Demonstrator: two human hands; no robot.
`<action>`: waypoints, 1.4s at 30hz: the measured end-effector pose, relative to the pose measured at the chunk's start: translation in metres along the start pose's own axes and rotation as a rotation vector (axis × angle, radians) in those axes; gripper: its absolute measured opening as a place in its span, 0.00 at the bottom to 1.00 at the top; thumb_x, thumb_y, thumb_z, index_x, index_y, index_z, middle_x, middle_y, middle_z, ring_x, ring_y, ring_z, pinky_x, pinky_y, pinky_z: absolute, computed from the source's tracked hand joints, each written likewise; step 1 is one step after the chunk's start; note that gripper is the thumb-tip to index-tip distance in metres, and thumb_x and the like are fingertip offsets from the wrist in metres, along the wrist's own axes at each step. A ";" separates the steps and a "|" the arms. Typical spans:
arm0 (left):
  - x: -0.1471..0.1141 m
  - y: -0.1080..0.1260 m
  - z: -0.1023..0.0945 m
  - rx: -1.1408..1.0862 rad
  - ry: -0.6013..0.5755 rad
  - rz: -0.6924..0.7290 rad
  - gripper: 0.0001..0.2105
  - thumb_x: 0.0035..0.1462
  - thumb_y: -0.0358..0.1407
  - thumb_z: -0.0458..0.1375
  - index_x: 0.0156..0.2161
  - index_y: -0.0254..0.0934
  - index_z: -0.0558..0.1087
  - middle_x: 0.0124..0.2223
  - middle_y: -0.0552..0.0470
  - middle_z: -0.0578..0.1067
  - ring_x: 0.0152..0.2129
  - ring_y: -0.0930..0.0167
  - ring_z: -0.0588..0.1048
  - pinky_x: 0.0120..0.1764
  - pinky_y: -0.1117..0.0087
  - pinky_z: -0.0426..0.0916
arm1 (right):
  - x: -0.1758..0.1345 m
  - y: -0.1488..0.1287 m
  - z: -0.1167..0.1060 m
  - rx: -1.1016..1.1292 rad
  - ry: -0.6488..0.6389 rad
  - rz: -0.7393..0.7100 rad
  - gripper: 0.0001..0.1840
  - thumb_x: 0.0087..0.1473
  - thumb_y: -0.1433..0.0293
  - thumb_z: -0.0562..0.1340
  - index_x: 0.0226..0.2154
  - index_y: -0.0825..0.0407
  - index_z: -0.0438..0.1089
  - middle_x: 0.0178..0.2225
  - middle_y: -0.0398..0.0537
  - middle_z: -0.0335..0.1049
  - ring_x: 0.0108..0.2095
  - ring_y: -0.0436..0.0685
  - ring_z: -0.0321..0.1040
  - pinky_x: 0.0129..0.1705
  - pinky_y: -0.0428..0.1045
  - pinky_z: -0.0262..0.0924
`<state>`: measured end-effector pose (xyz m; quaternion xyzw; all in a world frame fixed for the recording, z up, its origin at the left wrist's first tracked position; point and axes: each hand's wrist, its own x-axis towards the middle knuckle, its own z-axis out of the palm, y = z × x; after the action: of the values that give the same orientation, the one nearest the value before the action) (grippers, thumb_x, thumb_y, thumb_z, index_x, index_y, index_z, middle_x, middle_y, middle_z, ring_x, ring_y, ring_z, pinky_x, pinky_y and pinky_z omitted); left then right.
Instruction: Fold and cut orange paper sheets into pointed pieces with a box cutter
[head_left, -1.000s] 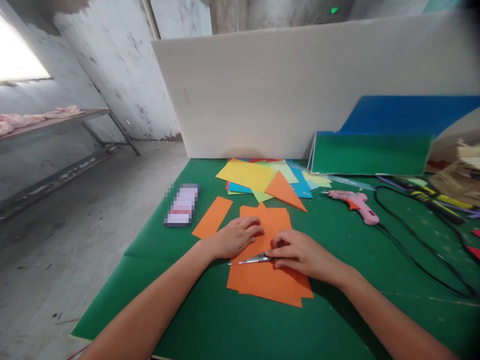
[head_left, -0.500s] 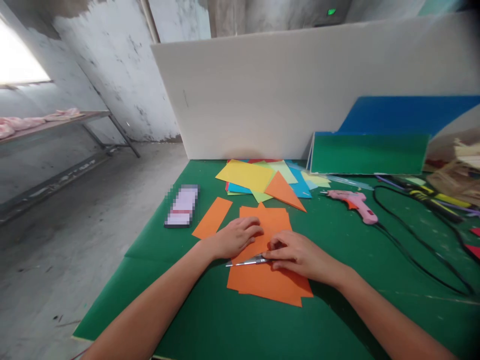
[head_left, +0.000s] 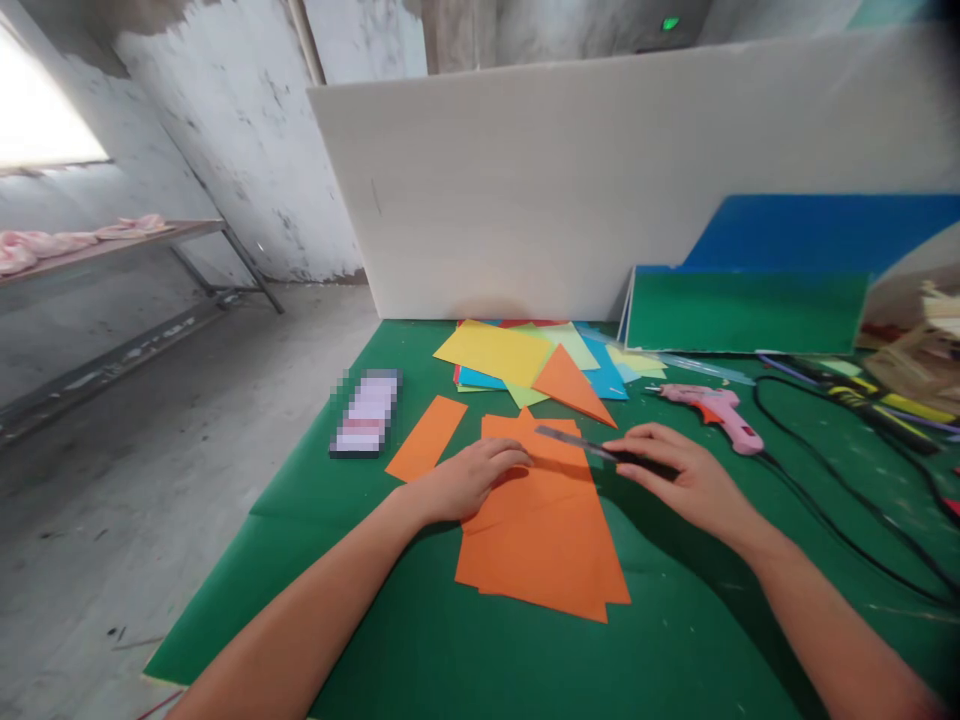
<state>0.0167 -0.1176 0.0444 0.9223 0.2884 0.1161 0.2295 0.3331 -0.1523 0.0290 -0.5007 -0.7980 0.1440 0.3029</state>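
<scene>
Several sheets of orange paper (head_left: 544, 540) lie in an uneven stack on the green tabletop. My left hand (head_left: 472, 480) rests on the upper left part of the stack, fingers stretched across it. In my right hand (head_left: 671, 475) is a utility knife (head_left: 574, 440), its dark handle pinched between thumb and fingers. The long grey blade points left over the upper part of the stack, apparently just above the paper. Left of the stack, a narrow orange paper strip (head_left: 427, 437) lies by itself. An orange paper triangle (head_left: 571, 385) sits behind, on a pile of coloured sheets.
A phone with a blurred screen (head_left: 367, 412) is at the left. Yellow paper (head_left: 491, 350) tops the coloured pile at the back. A pink glue gun (head_left: 716, 405) with a black cord lies right. A green board (head_left: 746, 310) leans at the back against a large white panel (head_left: 525, 190).
My right hand has lifted and moved right with the knife, turning its blade toward the top of the stack. My left hand stays nearly in place on the paper.
</scene>
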 end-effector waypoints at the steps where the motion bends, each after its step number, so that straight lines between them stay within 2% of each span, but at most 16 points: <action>1: 0.001 0.001 0.000 -0.005 0.007 -0.011 0.15 0.68 0.31 0.40 0.53 0.42 0.65 0.57 0.48 0.67 0.56 0.67 0.64 0.57 0.63 0.61 | 0.001 0.005 -0.001 -0.057 0.026 0.032 0.14 0.60 0.62 0.58 0.47 0.43 0.72 0.43 0.49 0.69 0.40 0.59 0.69 0.37 0.51 0.64; 3: 0.001 0.005 0.001 0.016 0.011 -0.029 0.14 0.68 0.34 0.42 0.52 0.42 0.66 0.55 0.48 0.68 0.54 0.66 0.65 0.56 0.62 0.61 | 0.002 0.014 0.000 -0.168 0.038 0.052 0.14 0.60 0.62 0.57 0.46 0.45 0.71 0.42 0.50 0.70 0.38 0.59 0.69 0.35 0.52 0.64; 5: 0.001 0.009 0.003 0.066 0.022 -0.060 0.15 0.65 0.43 0.49 0.54 0.41 0.65 0.56 0.46 0.67 0.55 0.61 0.64 0.57 0.58 0.61 | 0.003 0.020 0.004 -0.281 0.038 0.042 0.14 0.60 0.63 0.56 0.46 0.47 0.71 0.40 0.51 0.70 0.37 0.60 0.69 0.35 0.54 0.62; 7: 0.000 0.013 0.004 0.112 0.026 -0.097 0.28 0.56 0.53 0.57 0.56 0.40 0.64 0.59 0.42 0.63 0.58 0.55 0.60 0.58 0.53 0.59 | 0.004 0.021 0.008 -0.392 0.069 0.030 0.15 0.60 0.63 0.56 0.47 0.49 0.71 0.39 0.52 0.70 0.38 0.62 0.68 0.37 0.56 0.61; 9: 0.000 0.016 0.005 0.123 0.022 -0.125 0.36 0.50 0.57 0.60 0.59 0.39 0.61 0.60 0.40 0.61 0.59 0.53 0.57 0.59 0.51 0.57 | 0.004 0.015 0.013 -0.448 0.105 -0.001 0.16 0.60 0.64 0.55 0.49 0.49 0.70 0.41 0.54 0.70 0.41 0.64 0.67 0.40 0.59 0.59; 11: 0.000 0.017 0.006 0.104 0.019 -0.134 0.36 0.51 0.55 0.61 0.60 0.40 0.58 0.61 0.41 0.60 0.60 0.54 0.58 0.59 0.52 0.57 | 0.004 0.002 0.020 -0.410 0.089 -0.065 0.16 0.62 0.64 0.54 0.50 0.47 0.69 0.44 0.53 0.71 0.45 0.64 0.67 0.45 0.60 0.58; 14: 0.000 0.018 0.007 0.082 0.039 -0.151 0.34 0.54 0.48 0.61 0.62 0.41 0.55 0.62 0.42 0.60 0.59 0.56 0.59 0.59 0.54 0.58 | 0.005 -0.023 0.031 -0.271 -0.048 -0.147 0.17 0.63 0.63 0.53 0.54 0.46 0.65 0.50 0.51 0.70 0.51 0.62 0.64 0.52 0.60 0.55; 19: 0.000 0.020 0.007 0.040 0.082 -0.167 0.32 0.55 0.40 0.61 0.62 0.41 0.54 0.62 0.42 0.60 0.57 0.58 0.63 0.57 0.55 0.62 | 0.009 -0.043 0.044 -0.139 -0.224 -0.153 0.32 0.59 0.54 0.58 0.62 0.43 0.53 0.59 0.52 0.63 0.57 0.64 0.59 0.56 0.62 0.53; 24: -0.001 0.023 0.003 0.041 0.094 -0.142 0.28 0.56 0.31 0.58 0.60 0.44 0.55 0.59 0.46 0.64 0.52 0.61 0.68 0.53 0.59 0.67 | 0.008 -0.038 0.046 -0.064 -0.244 -0.091 0.37 0.57 0.53 0.60 0.65 0.41 0.48 0.59 0.51 0.63 0.57 0.64 0.60 0.56 0.61 0.56; 28: -0.003 0.023 -0.002 0.063 0.095 -0.199 0.27 0.55 0.30 0.55 0.59 0.44 0.56 0.57 0.48 0.67 0.47 0.63 0.73 0.46 0.61 0.71 | 0.006 -0.036 0.048 -0.028 -0.212 -0.085 0.40 0.57 0.55 0.61 0.66 0.40 0.44 0.59 0.50 0.63 0.58 0.63 0.60 0.56 0.59 0.60; 30: -0.004 0.021 -0.008 0.063 0.154 -0.259 0.26 0.56 0.28 0.53 0.59 0.44 0.56 0.55 0.48 0.69 0.45 0.64 0.74 0.44 0.63 0.72 | 0.006 -0.037 0.047 -0.031 -0.197 -0.112 0.37 0.57 0.57 0.62 0.65 0.43 0.49 0.58 0.51 0.65 0.56 0.63 0.63 0.54 0.58 0.62; 32: -0.006 0.014 -0.015 0.043 0.285 -0.337 0.25 0.56 0.26 0.49 0.58 0.43 0.56 0.53 0.48 0.71 0.43 0.66 0.75 0.44 0.64 0.71 | 0.008 -0.038 0.047 -0.052 -0.192 -0.191 0.27 0.58 0.60 0.61 0.59 0.45 0.61 0.54 0.51 0.69 0.53 0.61 0.65 0.53 0.57 0.64; 34: -0.008 0.004 -0.023 0.043 0.446 -0.406 0.24 0.56 0.25 0.48 0.58 0.41 0.57 0.53 0.46 0.70 0.48 0.66 0.73 0.49 0.63 0.68 | 0.009 -0.038 0.046 -0.094 -0.175 -0.295 0.14 0.60 0.64 0.59 0.48 0.46 0.71 0.50 0.50 0.72 0.50 0.60 0.68 0.51 0.57 0.65; 36: -0.012 -0.009 -0.030 0.071 0.536 -0.501 0.24 0.54 0.24 0.49 0.57 0.40 0.57 0.54 0.44 0.69 0.51 0.64 0.70 0.49 0.62 0.68 | 0.010 -0.038 0.046 -0.144 -0.142 -0.372 0.11 0.63 0.67 0.57 0.42 0.47 0.75 0.47 0.50 0.75 0.46 0.59 0.70 0.46 0.56 0.68; 38: -0.015 -0.021 -0.033 0.119 0.538 -0.580 0.24 0.54 0.23 0.49 0.56 0.37 0.58 0.55 0.42 0.69 0.52 0.62 0.70 0.50 0.60 0.67 | 0.009 -0.038 0.046 -0.187 -0.116 -0.416 0.14 0.64 0.70 0.54 0.41 0.48 0.76 0.45 0.49 0.76 0.42 0.58 0.72 0.41 0.54 0.70; 42: -0.020 -0.034 -0.030 0.247 0.399 -0.668 0.21 0.55 0.22 0.48 0.54 0.36 0.61 0.51 0.40 0.70 0.47 0.59 0.73 0.46 0.58 0.69 | 0.004 -0.038 0.046 -0.204 -0.044 -0.453 0.15 0.65 0.71 0.53 0.43 0.50 0.74 0.45 0.49 0.76 0.41 0.56 0.75 0.40 0.52 0.71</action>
<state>-0.0266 -0.0937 0.0519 0.7579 0.6228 0.1763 0.0814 0.2756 -0.1622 0.0148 -0.3340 -0.9066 0.0020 0.2580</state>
